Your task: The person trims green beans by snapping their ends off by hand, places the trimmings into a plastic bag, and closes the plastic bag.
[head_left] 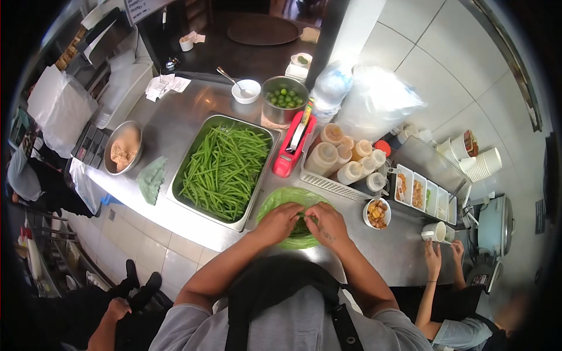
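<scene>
Lying at the near edge of the metal desk (153, 133), the green plastic bag (268, 206) sits beneath the left hand (277, 224) and right hand (329, 222). Their fingers (317, 211) are bent, tips drawn nearly together; whether they grip a bean or the bag itself, I cannot tell. Just left, a metal tray (205, 214) holds heaped green beans (223, 167). Farther off stands a red tape dispenser (285, 164); to the right, a bowl of chopped food (377, 213).
</scene>
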Tool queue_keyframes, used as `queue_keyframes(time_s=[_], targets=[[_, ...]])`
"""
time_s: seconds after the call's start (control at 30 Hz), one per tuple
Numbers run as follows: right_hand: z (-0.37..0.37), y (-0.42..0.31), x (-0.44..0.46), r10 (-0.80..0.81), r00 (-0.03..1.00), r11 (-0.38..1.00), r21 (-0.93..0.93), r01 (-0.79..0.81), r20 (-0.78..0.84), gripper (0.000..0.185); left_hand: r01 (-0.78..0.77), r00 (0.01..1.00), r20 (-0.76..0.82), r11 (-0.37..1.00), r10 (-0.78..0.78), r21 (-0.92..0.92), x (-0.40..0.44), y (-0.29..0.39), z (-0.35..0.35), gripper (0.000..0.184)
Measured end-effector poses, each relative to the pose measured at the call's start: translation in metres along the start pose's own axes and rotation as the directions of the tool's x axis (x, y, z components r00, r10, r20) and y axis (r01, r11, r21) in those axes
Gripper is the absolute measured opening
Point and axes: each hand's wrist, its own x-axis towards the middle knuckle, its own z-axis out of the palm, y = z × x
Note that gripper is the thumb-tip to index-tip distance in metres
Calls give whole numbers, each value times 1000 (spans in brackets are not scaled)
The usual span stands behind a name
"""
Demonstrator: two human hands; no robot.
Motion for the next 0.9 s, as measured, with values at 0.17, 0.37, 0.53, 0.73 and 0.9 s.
queue_keyframes(time_s=[0.17,0.37,0.53,0.73,0.9], targets=[[-2,3,-9,-44,998,998,37,45,-37,15,82,992,95,996,-78,-33,1,4,-4,21],[-10,-9,-16,-16,997,995,101,24,-72,17,17,1000,-1,999,-17,47,1,11,-11,18],[-16,-11,-17,-141,965,986,-119,117,-221,14,-76,996,-45,995,79,67,6,27,-17,18],[-11,-12,-15,-150,917,988,-94,124,-370,7,-98,992,-68,992,104,84,6,38,-19,16],[-10,-11,-4,299,884,862,500,-88,-360,4,221,963,-88,935,-254,-278,-4,25,-10,7]])
